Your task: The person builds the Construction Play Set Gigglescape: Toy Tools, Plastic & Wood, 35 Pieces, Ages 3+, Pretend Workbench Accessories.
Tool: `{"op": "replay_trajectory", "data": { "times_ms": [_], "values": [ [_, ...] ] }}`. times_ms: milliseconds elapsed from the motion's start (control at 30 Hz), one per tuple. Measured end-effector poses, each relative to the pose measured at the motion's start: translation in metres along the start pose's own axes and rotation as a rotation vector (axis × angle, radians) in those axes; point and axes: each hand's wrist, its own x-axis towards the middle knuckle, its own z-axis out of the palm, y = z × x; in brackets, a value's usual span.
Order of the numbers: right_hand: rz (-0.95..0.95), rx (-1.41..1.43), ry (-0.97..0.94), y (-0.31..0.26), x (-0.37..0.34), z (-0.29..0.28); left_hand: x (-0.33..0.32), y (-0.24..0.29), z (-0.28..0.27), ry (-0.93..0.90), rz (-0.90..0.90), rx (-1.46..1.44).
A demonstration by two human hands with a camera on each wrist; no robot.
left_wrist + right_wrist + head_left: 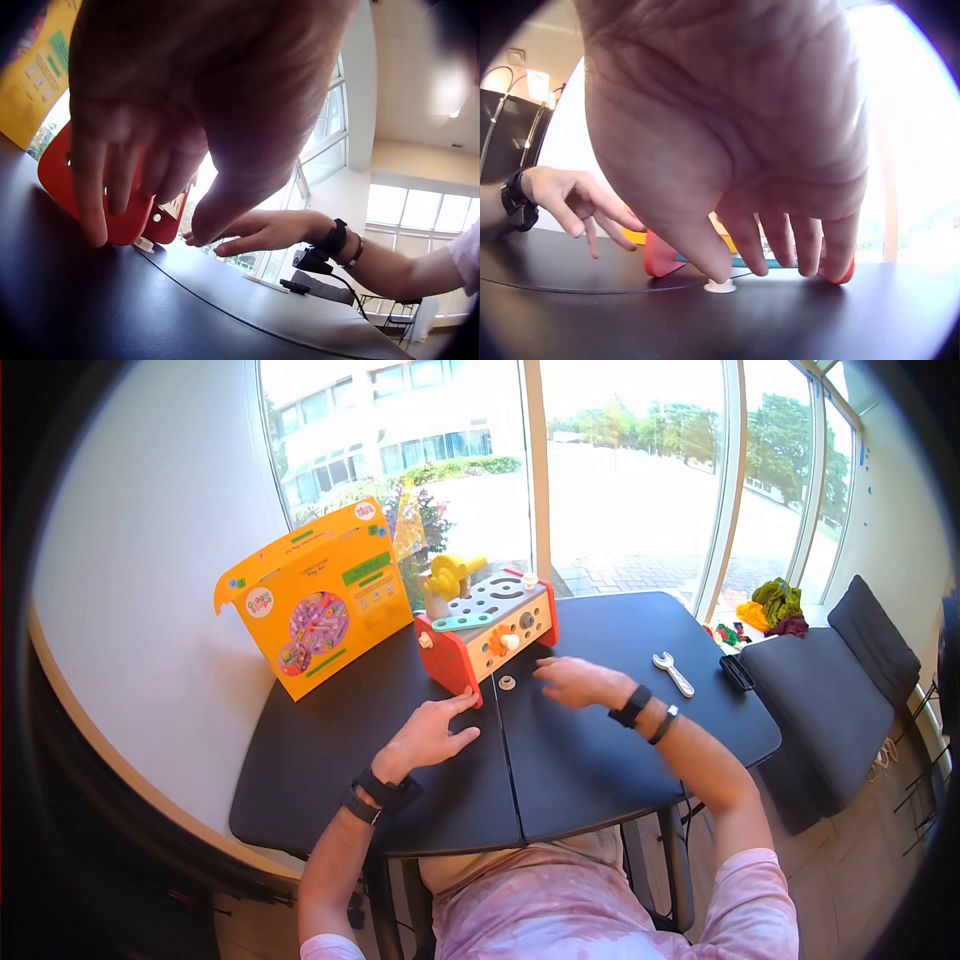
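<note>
A toy workbench with a perforated grey top and pale wooden front stands on the black table. My left hand (430,735) has its fingers extended, with fingertips at the lower corner of the workbench's red end panel (447,658). Nothing is gripped in it. My right hand (580,683) reaches toward the workbench's other end, palm down, fingers stretched out and holding nothing. On the table between the hands sits a small pale nut-like piece (507,683). In the right wrist view, that white piece (720,286) shows just below the thumb tip. An orange gear (497,641) is on the front panel.
A yellow toy box (350,600) stands behind on the left. A toy wrench (673,673) and a black case (736,673) lie toward the right. Yellow toy parts (450,574) top the workbench. Beyond the table's right edge is a dark chair (825,705).
</note>
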Motion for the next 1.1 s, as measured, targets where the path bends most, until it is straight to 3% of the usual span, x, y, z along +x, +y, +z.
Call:
{"op": "replay_trajectory", "data": {
  "times_ms": [133, 200, 267, 367, 500, 600, 700, 800, 1100],
  "values": [
    [0.251, -0.088, 0.063, 0.06, -0.042, -0.016, 0.003, -0.009, 0.004, 0.005, 0.089, 0.063],
    [0.588, -0.226, -0.02, 0.088, -0.062, -0.022, 0.005, -0.008, 0.005, 0.008, 0.102, 0.088],
    [0.77, -0.315, 0.121, 0.109, -0.084, -0.016, 0.005, -0.003, 0.002, -0.005, 0.069, 0.087],
    [0.833, -0.31, -0.083, 0.138, -0.102, -0.012, 0.003, 0.008, -0.004, -0.026, 0.001, 0.046],
    [0.483, -0.199, -0.105, 0.132, -0.107, -0.003, 0.001, 0.012, -0.007, -0.034, -0.034, 0.019],
    [0.448, 0.037, -0.061, 0.076, -0.098, -0.027, -0.001, 0.011, -0.006, -0.024, -0.029, 0.023],
    [0.394, 0.021, 0.143, 0.053, -0.093, -0.03, -0.002, 0.01, -0.007, -0.012, -0.032, 0.029],
    [0.488, -0.204, 0.205, 0.064, -0.089, -0.004, -0.003, 0.013, -0.008, -0.004, -0.031, 0.037],
    [0.346, -0.028, 0.158, 0.052, -0.069, -0.004, -0.007, 0.012, -0.015, -0.01, -0.047, 0.019]
  ]
}}
